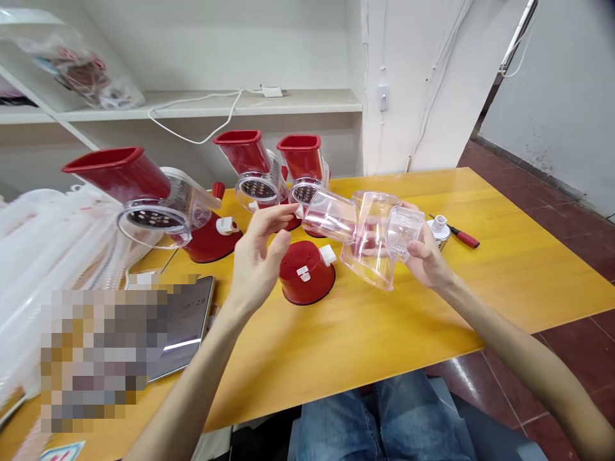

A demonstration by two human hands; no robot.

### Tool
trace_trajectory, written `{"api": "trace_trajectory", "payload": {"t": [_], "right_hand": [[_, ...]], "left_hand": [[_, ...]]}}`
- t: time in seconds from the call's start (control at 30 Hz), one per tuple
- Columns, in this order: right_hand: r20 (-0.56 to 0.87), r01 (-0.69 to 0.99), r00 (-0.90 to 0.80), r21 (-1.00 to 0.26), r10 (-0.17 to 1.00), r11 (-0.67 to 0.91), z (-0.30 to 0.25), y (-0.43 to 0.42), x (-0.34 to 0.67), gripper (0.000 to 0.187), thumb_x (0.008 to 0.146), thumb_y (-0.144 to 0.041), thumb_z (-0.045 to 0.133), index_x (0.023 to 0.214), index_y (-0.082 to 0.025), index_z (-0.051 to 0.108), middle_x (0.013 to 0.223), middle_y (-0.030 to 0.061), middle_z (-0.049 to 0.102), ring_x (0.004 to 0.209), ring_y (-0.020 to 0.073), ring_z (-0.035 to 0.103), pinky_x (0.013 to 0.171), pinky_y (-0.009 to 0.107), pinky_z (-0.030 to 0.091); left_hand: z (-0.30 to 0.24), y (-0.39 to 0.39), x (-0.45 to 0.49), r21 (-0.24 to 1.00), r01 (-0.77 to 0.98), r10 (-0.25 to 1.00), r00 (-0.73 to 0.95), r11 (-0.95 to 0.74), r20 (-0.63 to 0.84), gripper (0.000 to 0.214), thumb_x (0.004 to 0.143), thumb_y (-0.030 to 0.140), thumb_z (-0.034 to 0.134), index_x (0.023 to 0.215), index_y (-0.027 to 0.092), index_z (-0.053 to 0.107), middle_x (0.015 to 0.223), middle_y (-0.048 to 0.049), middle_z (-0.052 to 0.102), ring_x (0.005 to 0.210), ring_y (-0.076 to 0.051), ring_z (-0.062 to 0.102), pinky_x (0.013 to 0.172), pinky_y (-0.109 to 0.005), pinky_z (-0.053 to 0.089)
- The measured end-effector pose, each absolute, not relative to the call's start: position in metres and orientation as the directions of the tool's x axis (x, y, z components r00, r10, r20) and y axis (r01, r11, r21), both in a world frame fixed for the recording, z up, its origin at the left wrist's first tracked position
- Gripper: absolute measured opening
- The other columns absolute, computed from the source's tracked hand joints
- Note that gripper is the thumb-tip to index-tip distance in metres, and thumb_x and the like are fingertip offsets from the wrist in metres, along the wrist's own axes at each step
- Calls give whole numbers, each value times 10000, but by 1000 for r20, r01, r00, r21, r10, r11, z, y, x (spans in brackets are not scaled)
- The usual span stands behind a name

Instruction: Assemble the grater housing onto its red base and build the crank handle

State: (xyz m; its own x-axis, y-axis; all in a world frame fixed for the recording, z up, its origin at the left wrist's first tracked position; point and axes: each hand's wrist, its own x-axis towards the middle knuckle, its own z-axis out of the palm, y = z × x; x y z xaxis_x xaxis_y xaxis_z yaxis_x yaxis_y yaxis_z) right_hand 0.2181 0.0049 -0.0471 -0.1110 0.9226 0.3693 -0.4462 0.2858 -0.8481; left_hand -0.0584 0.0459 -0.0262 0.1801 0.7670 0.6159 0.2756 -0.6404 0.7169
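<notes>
My right hand grips a clear, faintly pink plastic grater housing by its narrow collar, holding it tilted above the table. My left hand is raised beside the housing's wide tube, fingers apart, with nothing in it. Below and between the hands, a red round base with a white knob on its side rests on the table. Just past my right hand stands a small drum-shaped part with a white hub, partly hidden.
Three assembled red rotary graters stand at the back, one larger at left. A red-and-black screwdriver lies at right. Clear plastic bags and a tablet-like device occupy the left. A white cable hangs from the shelf.
</notes>
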Motion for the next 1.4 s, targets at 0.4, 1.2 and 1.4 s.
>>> {"api": "trace_trajectory", "payload": {"t": [0.4, 1.2, 1.4], "right_hand": [[374, -354, -59, -875, 925, 331, -59, 5, 232, 784, 733, -394, 849, 1400, -361, 438, 1307, 73, 644, 1295, 317, 618, 1085, 600, 516], [368, -37, -429, -920, 825, 391, 46, 25, 252, 668, 598, -466, 927, 1207, -276, 730, 1351, 30, 687, 1436, 388, 476, 1142, 567, 445], [565, -25, 20, -824, 825, 565, 35, 19, 237, 503, 842, -619, 728, 1230, -306, 653, 1358, 48, 643, 1388, 289, 546, 1126, 482, 492]], "left_hand": [[-93, 36, -74, 771, 547, 944, 161, -327, 286, 835, 655, 525, 854, 1345, 189, 525, 1361, -159, 647, 1258, -353, 637, 1130, -559, 461], [-34, -7, -6, 885, 171, 840, 433, -434, 328, 527, 802, 534, 783, 1215, 219, 693, 1213, -117, 751, 1134, -316, 707, 1007, -453, 564], [-41, 0, 6, 919, 54, 907, 193, -390, 373, 516, 768, 533, 809, 1136, 190, 699, 1190, -124, 763, 1108, -295, 732, 1043, -446, 557]]}}
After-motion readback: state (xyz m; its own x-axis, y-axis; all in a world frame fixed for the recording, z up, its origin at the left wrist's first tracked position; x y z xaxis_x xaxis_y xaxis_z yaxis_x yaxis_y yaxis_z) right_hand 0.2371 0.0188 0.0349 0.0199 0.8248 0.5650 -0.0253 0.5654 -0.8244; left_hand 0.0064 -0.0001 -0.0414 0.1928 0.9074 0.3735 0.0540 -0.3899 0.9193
